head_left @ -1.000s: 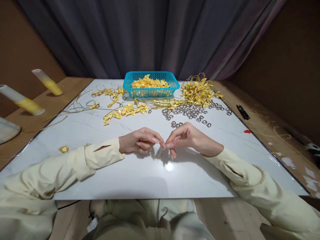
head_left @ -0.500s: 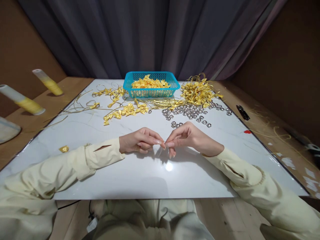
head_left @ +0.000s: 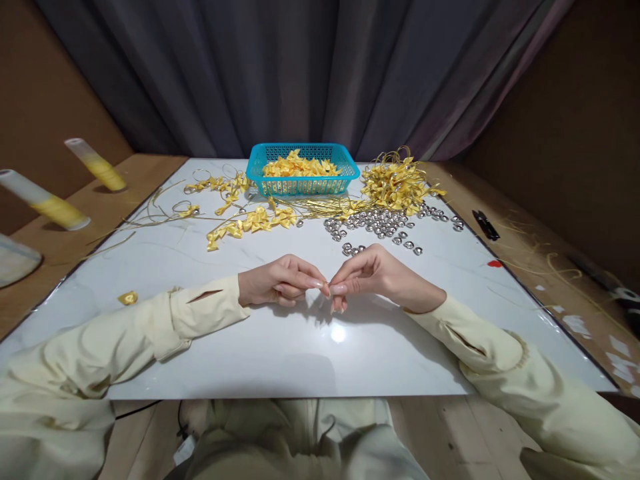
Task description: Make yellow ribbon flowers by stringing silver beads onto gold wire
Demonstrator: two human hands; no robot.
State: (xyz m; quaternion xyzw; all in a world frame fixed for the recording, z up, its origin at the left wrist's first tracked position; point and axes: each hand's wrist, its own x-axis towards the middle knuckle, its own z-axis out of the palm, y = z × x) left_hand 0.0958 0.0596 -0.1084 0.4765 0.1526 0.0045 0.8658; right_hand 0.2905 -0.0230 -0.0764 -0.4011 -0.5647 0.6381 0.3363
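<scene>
My left hand [head_left: 293,280] and my right hand [head_left: 370,277] meet fingertip to fingertip above the white tabletop [head_left: 240,360]. Both are closed in a pinch, thumb against forefinger. Whatever lies between the fingertips is too small or too hidden to make out. Beyond my right hand are scattered small silver oval pieces [head_left: 383,223], the nearest just behind its knuckles. A row of yellow ribbon bows [head_left: 250,225] lies beyond my left hand. To the left of my left sleeve rests a single yellow-gold piece [head_left: 129,298].
A blue basket [head_left: 303,187] of yellow bows stands at the back, with gold cords [head_left: 325,208] before it. Right of it is a heap of bows and cords [head_left: 395,183]. Yellow thread cones [head_left: 63,212] stand left. At right lie a black tool [head_left: 485,225] and a red piece [head_left: 495,264].
The lower fingers of my right hand have shifted slightly left, toward my left hand. Both pinches stay together in nearly the same place. Nothing on the table has visibly moved.
</scene>
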